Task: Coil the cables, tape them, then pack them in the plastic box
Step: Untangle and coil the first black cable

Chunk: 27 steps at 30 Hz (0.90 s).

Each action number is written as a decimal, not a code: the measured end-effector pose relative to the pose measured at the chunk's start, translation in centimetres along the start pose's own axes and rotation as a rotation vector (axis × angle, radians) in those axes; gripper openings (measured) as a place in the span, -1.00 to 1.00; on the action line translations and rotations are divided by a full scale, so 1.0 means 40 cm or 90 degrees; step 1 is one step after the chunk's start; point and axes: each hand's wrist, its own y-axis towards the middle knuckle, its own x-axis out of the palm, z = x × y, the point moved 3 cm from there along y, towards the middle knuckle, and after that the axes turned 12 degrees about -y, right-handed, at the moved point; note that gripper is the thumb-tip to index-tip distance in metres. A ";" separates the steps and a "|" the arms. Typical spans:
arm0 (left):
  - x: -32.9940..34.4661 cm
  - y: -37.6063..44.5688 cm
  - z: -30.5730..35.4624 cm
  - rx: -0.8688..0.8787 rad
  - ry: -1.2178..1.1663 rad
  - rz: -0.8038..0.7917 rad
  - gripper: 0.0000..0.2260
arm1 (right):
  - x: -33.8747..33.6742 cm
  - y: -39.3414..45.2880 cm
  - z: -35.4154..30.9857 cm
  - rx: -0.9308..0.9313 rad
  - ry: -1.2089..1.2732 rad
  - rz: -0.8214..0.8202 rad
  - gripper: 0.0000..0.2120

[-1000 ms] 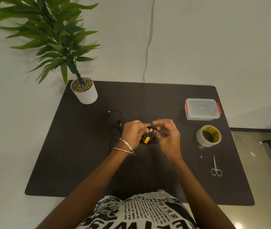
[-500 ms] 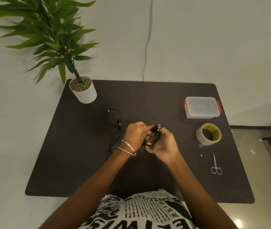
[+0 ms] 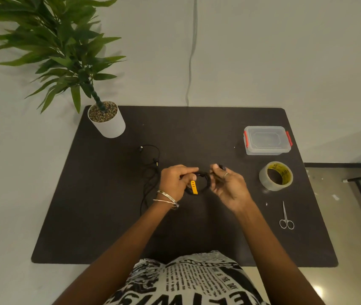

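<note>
A coiled black cable point(image 3: 206, 178) with a yellow strap hanging from it is held above the middle of the dark table point(image 3: 109, 216). My left hand point(image 3: 174, 181) pinches the coil's left side. My right hand point(image 3: 226, 186) grips its right side, with the cable's free end sticking up past the fingers. A second thin black cable point(image 3: 151, 168) lies loose on the table just left of my left hand. The clear plastic box point(image 3: 267, 140) with red latches sits shut at the back right.
A roll of clear tape point(image 3: 276, 176) lies in front of the box, and small scissors point(image 3: 286, 217) lie nearer to me on the right. A potted plant in a white pot point(image 3: 107, 122) stands at the table's back left corner.
My hands have drawn apart a little, opening the coil between them. My right hand moved right with the cable's end, and the yellow strap now hangs in plain view.
</note>
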 end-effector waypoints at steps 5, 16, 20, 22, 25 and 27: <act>0.005 0.008 -0.020 -0.160 -0.219 0.028 -0.77 | -0.034 0.008 0.011 -0.029 -0.089 -0.001 -0.81; 0.074 0.030 -0.036 -0.201 -0.193 -0.033 -0.77 | -0.076 0.021 -0.030 -0.201 -0.409 -0.119 -0.78; 0.109 0.009 -0.083 -0.313 -0.238 -0.048 -0.61 | -0.126 0.046 0.016 -0.097 -0.306 0.009 -0.88; 0.135 -0.009 -0.105 -0.338 -0.229 -0.051 -0.53 | -0.140 0.062 0.044 -0.082 -0.293 0.065 -0.89; 0.162 -0.028 -0.131 -0.347 -0.251 0.017 -0.58 | -0.156 0.086 0.085 -0.080 -0.269 0.157 -0.91; 0.168 -0.033 -0.147 -0.366 -0.234 0.044 -0.64 | -0.168 0.104 0.110 -0.065 -0.259 0.215 -0.90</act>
